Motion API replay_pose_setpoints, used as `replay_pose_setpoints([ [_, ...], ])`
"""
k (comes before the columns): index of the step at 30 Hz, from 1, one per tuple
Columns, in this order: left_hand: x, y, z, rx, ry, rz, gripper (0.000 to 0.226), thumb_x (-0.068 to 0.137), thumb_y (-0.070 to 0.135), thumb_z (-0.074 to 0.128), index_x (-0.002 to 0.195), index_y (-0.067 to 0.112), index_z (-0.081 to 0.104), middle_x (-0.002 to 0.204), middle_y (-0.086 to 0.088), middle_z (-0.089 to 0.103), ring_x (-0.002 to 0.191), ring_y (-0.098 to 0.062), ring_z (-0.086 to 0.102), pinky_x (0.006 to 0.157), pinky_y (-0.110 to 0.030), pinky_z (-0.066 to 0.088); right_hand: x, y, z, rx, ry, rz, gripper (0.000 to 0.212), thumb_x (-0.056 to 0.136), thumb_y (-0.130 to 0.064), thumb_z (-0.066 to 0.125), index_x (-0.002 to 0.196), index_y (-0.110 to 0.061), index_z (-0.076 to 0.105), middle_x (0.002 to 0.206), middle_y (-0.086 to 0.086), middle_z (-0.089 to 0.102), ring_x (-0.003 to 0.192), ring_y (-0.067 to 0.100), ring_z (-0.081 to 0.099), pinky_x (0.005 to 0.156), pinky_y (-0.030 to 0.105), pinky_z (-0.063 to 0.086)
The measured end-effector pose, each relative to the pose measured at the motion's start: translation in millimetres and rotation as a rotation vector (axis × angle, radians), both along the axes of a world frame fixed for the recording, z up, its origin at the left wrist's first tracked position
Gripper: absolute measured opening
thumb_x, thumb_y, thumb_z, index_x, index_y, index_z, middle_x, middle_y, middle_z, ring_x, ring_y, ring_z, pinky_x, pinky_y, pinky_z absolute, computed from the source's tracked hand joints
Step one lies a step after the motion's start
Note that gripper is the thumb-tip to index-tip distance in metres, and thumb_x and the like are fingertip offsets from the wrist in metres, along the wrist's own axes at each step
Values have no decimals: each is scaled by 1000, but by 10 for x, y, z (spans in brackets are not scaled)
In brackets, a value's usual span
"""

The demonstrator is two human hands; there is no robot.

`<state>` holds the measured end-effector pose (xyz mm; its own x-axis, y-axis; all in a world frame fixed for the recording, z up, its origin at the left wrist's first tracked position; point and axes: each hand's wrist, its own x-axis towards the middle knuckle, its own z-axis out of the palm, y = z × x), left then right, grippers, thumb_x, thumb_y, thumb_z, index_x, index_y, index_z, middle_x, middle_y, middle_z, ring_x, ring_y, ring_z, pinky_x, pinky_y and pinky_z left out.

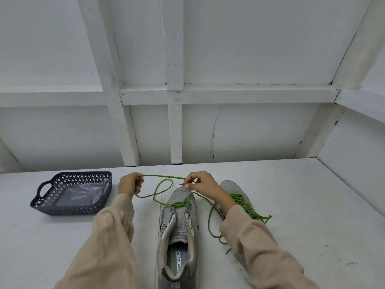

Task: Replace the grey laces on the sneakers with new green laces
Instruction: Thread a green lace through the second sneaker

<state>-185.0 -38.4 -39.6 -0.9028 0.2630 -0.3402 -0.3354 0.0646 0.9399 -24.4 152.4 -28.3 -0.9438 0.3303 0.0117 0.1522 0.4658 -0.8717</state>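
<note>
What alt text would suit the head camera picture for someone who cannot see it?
A person's left hand grips and right hand pinches a green lace threaded through only the front eyelets of a grey sneaker on a white table. A second sneaker, already laced green, lies beside it; a dark basket sits to the left.

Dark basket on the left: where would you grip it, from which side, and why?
Grip the basket by its left-end handle, from the left, fingers hooked through the cut-out; the flared lattice walls offer no firm hold.
</note>
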Motion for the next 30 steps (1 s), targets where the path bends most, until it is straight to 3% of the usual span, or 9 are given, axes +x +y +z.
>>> replay_pose_setpoints([
  [2,-125,-78,-126,-259,39,-60,28,90,4,45,64,8,54,59,-9,56,36,-12,42,41,-17,28,15,9,-8,7,1,-28,10,81,-8,73,83,-18,74,76,-9,66,57,2,48,63,23,42],
  [4,-118,-112,-226,-522,185,-234,12,89,6,53,88,6,65,96,-16,63,74,-25,60,62,-28,43,11,-16,-2,3,13,-22,12,80,-7,74,80,-18,74,75,-9,66,63,12,51,68,26,45],
  [5,-88,-106,-268,-597,289,-303,21,88,4,55,107,6,64,114,-16,61,98,-30,59,80,-33,44,4,-42,11,3,17,-7,12,80,-6,74,80,-18,74,75,-9,65,64,13,51,68,26,45],
  [8,138,-40,-156,-452,611,-389,49,87,-3,54,134,11,51,138,-5,47,128,-21,42,103,-28,32,-26,-130,62,16,11,76,8,81,-6,74,82,-14,74,75,-11,65,64,10,49,64,19,43],
  [13,395,137,87,-202,657,-774,31,80,30,58,110,30,64,112,17,67,106,7,58,91,-11,40,-38,-172,78,-23,71,60,10,78,-6,76,80,-16,76,77,-4,67,69,15,50,68,22,44],
  [18,521,220,39,-25,708,-586,21,77,18,80,94,22,68,97,12,72,97,-1,66,87,-12,47,2,-126,143,-124,140,-33,7,79,-9,77,80,-16,76,75,-10,68,62,12,50,57,11,41],
  [22,604,263,37,98,684,-464,14,80,6,75,83,19,75,88,4,75,88,-10,70,82,-20,52,20,-122,151,-224,154,-40,6,80,-9,78,85,-8,76,62,-2,65,52,8,46,51,16,37],
  [26,644,281,57,121,660,-366,10,83,7,72,80,17,74,85,-1,75,84,-13,69,80,-24,54,10,-143,132,-260,158,-35,8,82,-16,77,89,-12,77,73,16,65,61,13,53,53,23,42],
  [30,573,247,104,232,556,-95,13,91,3,62,83,14,62,94,0,71,91,-13,65,83,-20,52,26,-119,120,-373,292,-258,15,87,-12,70,100,-18,74,90,10,71,69,15,58,52,20,47],
])
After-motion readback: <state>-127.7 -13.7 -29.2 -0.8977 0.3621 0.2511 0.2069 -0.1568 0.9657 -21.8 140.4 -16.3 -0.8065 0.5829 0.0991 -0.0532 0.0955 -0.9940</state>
